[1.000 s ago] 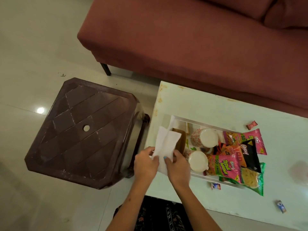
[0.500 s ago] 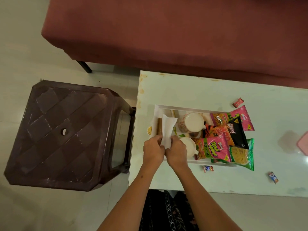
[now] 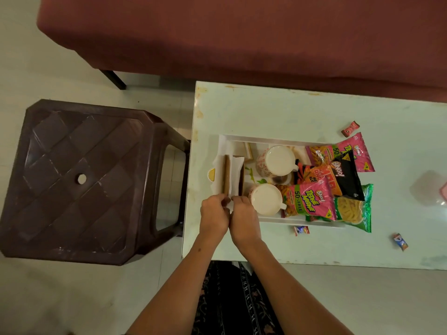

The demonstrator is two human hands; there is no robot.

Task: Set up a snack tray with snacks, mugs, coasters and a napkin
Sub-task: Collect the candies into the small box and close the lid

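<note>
A white tray (image 3: 273,140) sits on the pale table (image 3: 266,112). It holds two cream mugs (image 3: 278,160) (image 3: 266,199) and several snack packets (image 3: 307,201) spilling over its right end. At the tray's left end a white napkin (image 3: 235,175) lies folded over brown coasters (image 3: 227,176). My left hand (image 3: 214,217) and my right hand (image 3: 244,221) are side by side at the tray's near left corner, both pinching the napkin's near edge.
A dark brown plastic stool (image 3: 79,177) stands left of the table. A maroon sofa (image 3: 242,37) runs along the far side. Small wrapped candies (image 3: 350,128) (image 3: 301,230) (image 3: 400,241) lie loose on the table. A pink object (image 3: 443,193) shows at the right edge.
The napkin, held upright and wider before, now lies narrow and flat over the coasters. Both hands have come closer together at its near edge.
</note>
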